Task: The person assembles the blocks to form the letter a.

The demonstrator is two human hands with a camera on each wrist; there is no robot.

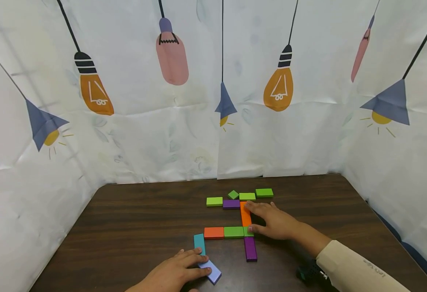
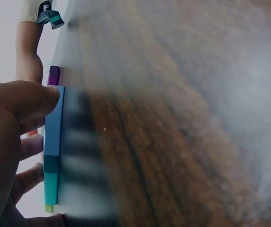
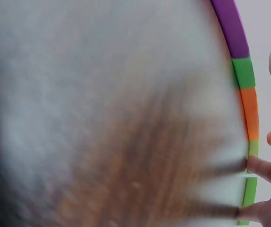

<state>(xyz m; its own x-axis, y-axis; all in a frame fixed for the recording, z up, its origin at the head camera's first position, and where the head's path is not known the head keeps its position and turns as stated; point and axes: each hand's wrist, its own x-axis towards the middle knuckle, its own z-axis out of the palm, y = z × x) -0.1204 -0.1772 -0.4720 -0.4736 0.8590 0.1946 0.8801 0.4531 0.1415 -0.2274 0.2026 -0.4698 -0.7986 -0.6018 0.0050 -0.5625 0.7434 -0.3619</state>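
Note:
My left hand (image 1: 177, 269) rests its fingertips on a lavender-blue rectangular block (image 1: 214, 275) lying at a slant near the front. That block meets a teal block (image 1: 199, 241); in the left wrist view, the blue block (image 2: 53, 127) and teal block (image 2: 51, 187) stand in line, with the thumb before one end. My right hand (image 1: 277, 221) spreads its fingers at an orange block (image 1: 246, 217), a fingertip at its far end and the thumb at a small green block (image 1: 247, 232). In the right wrist view the orange block (image 3: 250, 113) adjoins green ones.
A red-orange block (image 1: 213, 233) and a green block (image 1: 233, 232) form a row, with a purple block (image 1: 250, 249) below its right end. Several green blocks (image 1: 247, 196) and another purple block (image 1: 231, 204) lie farther back on the brown table (image 1: 133, 227). Printed cloth (image 1: 144, 134) hangs behind.

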